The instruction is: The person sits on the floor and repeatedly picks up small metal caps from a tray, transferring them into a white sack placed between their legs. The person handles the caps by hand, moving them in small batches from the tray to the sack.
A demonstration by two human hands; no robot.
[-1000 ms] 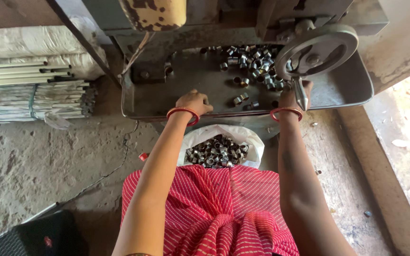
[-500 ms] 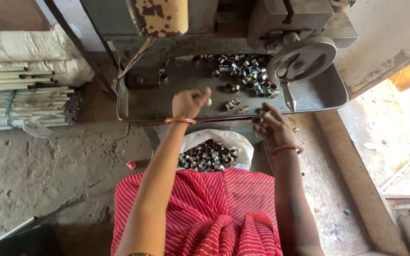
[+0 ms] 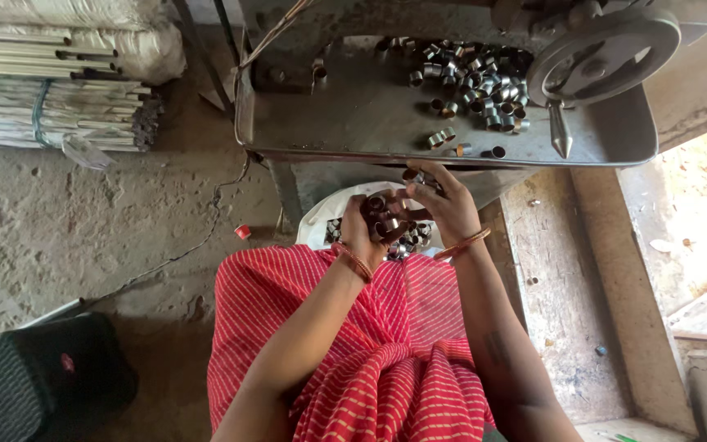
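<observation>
My left hand is cupped palm-up below the tray's front edge and holds several small metal rings. My right hand sits beside it, fingertips pinching rings at the left palm. Both hands hover over a white sack full of the same rings, just past my red striped lap. More rings lie piled on the grey metal tray of the machine, under its hand wheel.
Bundled metal tubes and white sacks lie on the dirt floor at left. A dark crate stands at lower left. A small red cap lies on the floor. A concrete ledge runs along the right.
Both hands have come down off the tray to above the sack, the left now cupping rings. The right hand has left the wheel's handle and joined the left.
</observation>
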